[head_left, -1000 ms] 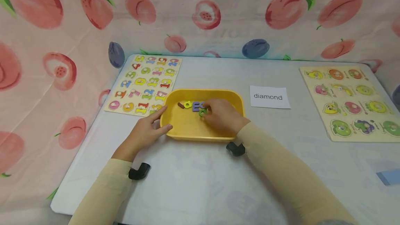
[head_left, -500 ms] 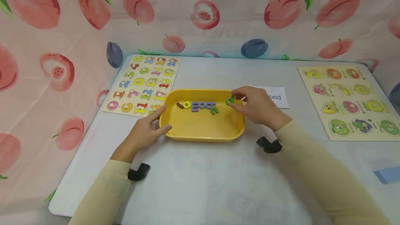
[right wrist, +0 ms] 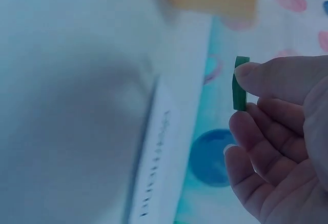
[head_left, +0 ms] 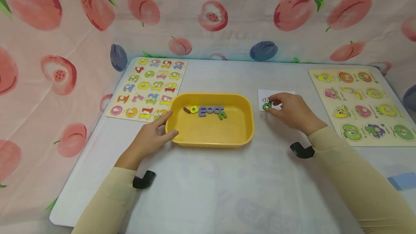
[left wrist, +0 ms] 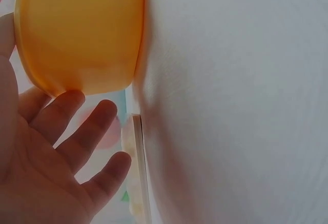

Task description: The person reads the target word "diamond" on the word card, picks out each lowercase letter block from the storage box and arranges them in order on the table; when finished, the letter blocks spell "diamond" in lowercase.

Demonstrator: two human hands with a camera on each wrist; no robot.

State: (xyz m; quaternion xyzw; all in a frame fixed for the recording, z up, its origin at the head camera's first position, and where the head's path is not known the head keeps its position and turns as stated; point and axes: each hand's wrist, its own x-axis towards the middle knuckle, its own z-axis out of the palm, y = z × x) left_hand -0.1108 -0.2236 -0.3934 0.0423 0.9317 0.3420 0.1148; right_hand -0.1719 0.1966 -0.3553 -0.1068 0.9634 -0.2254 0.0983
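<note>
Between two and three o'clock of the yellow plastic tray (head_left: 209, 135), a green letter piece (head_left: 267, 106) hangs over the white word card (head_left: 262, 95). Its round bowl shows; fingertips hide too much to tell which letter it is. The likeliest mishap is a slip or twist: the piece is small and caught by little of its edge, so a slight roll of the thumb could drop it. The hand also covers most of the printed word, leaving "di" readable, so a misreading is possible. At the tray's eight-to-nine o'clock end, too firm a press might tilt or slide it, mixing the loose row of letters, which runs from a brown piece (head_left: 186, 110) at ten o'clock to a green letter n (head_left: 222, 115) between two and three.

As for grip, the right hand (head_left: 294, 111) pinches the letter piece between thumb and fingertips, parted only by its width, with the other fingers loosely bent; the right wrist view shows it edge-on, apart from the card. The left hand (head_left: 151, 140) has its fingers spread and relaxed, some fingertips touching the tray, thumb at the rim, not clenched around it.
</note>
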